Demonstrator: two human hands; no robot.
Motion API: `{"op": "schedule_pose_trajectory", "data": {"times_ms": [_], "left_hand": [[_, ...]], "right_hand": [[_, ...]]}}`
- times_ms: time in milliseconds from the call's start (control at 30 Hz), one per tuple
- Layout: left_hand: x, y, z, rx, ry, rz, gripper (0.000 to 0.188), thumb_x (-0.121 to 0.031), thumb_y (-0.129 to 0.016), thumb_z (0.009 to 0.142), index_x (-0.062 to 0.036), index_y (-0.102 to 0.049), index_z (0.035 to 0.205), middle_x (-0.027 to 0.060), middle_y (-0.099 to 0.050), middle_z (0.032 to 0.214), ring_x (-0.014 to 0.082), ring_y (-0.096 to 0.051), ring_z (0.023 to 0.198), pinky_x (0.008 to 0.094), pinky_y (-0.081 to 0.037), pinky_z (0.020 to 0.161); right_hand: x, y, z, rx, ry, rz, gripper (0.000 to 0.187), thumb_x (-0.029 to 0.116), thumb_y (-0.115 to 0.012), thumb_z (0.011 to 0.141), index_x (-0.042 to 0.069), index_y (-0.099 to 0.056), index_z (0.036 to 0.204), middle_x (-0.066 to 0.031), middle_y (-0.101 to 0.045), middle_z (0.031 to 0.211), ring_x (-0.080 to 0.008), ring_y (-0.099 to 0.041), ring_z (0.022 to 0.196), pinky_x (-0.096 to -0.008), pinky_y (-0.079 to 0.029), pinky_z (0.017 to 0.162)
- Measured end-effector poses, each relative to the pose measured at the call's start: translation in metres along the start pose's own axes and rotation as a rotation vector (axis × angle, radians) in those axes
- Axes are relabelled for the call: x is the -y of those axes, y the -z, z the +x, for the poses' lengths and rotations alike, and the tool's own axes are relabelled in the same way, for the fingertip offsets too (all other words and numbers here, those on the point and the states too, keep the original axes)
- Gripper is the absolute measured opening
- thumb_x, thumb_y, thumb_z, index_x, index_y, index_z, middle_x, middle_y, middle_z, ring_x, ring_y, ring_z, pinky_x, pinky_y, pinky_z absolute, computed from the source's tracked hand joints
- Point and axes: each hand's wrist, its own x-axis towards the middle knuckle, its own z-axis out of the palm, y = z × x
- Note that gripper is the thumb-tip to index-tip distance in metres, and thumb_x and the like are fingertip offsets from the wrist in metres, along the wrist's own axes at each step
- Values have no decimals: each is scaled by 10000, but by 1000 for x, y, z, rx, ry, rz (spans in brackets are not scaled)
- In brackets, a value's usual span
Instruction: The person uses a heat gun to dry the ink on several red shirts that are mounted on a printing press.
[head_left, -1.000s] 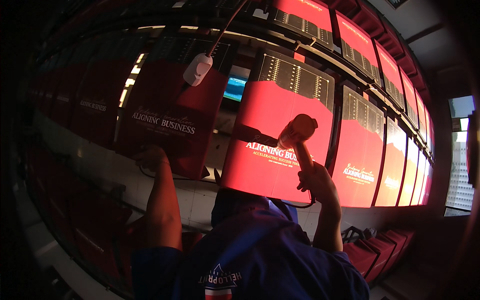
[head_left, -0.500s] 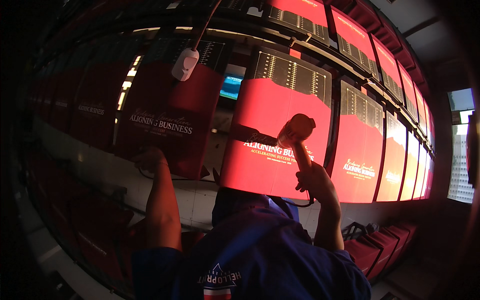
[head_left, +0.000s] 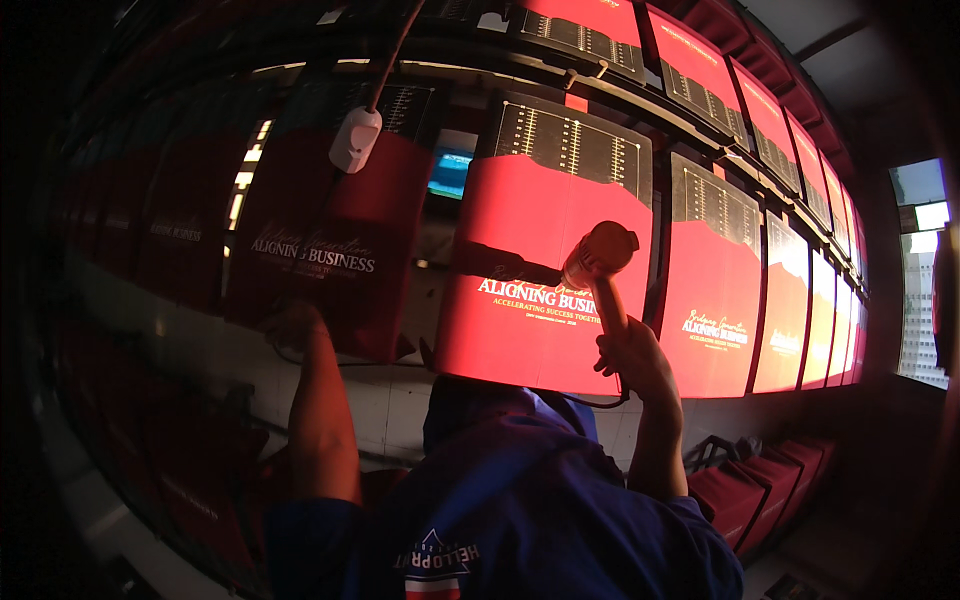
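My right hand (head_left: 637, 357) is closed round the handle of a hair dryer (head_left: 607, 252) with a rounded head. It is held over a brightly lit red and black printed bag (head_left: 540, 220), and its shadow falls across the bag's lettering. Below my right hand runs a dark cord. My left hand (head_left: 298, 325) is at the lower edge of a shaded bag (head_left: 345, 215) to the left. Deep shadow hides its fingers, so whether they grip that edge is unclear. A white power socket (head_left: 355, 140) on a cord lies over the shaded bag's upper part.
More printed bags (head_left: 712, 275) stand side by side to the right, with another row (head_left: 695, 70) behind a dark rail (head_left: 640, 100). Finished-looking red bags (head_left: 765, 490) with dark handles are at lower right. A lit window (head_left: 922, 300) is at far right.
The view has shifted slightly, so the bags and white socket sit a little further left. The hair dryer has moved slightly right over the lit bag, uncovering some lettering.
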Motion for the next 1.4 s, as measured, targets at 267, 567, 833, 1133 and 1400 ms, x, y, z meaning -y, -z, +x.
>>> {"op": "schedule_pose_trajectory", "data": {"times_ms": [267,567,833,1133,1400], "left_hand": [[1,-2,3,39,-19,-36,736,-489,-396,963,113,-277,1370,321,-462,1232,458,-612,1041,519,-576,754],[3,10,3,63,-7,-86,720,-492,-405,959,88,-290,1369,297,-469,1204,446,-619,1015,519,-571,733],[-6,30,-6,30,102,-186,687,-487,-410,960,68,-318,1354,283,-470,1201,426,-627,999,503,-573,736],[-3,24,-2,25,98,-175,662,-472,-432,952,85,-347,1300,279,-483,1155,423,-645,940,481,-585,669],[-8,31,-6,55,115,-206,689,-480,-435,943,90,-324,1314,295,-466,1193,445,-619,999,515,-574,725]], "right_hand": [[-10,9,8,-40,8,58,202,152,-631,861,-32,-574,924,-38,-573,698,-138,-634,596,-276,-528,535],[-11,7,6,-46,43,107,265,210,-646,850,-32,-566,922,-35,-573,703,-138,-632,595,-272,-522,536],[-9,8,0,-14,-2,35,266,193,-649,855,-40,-567,953,-37,-588,713,-137,-640,602,-282,-530,553],[-16,13,-4,14,-5,42,234,181,-621,844,-29,-579,938,-29,-588,701,-128,-630,589,-273,-521,545],[-27,21,-8,19,25,120,257,191,-628,847,-24,-570,974,-29,-582,703,-129,-627,594,-276,-522,547]]}}
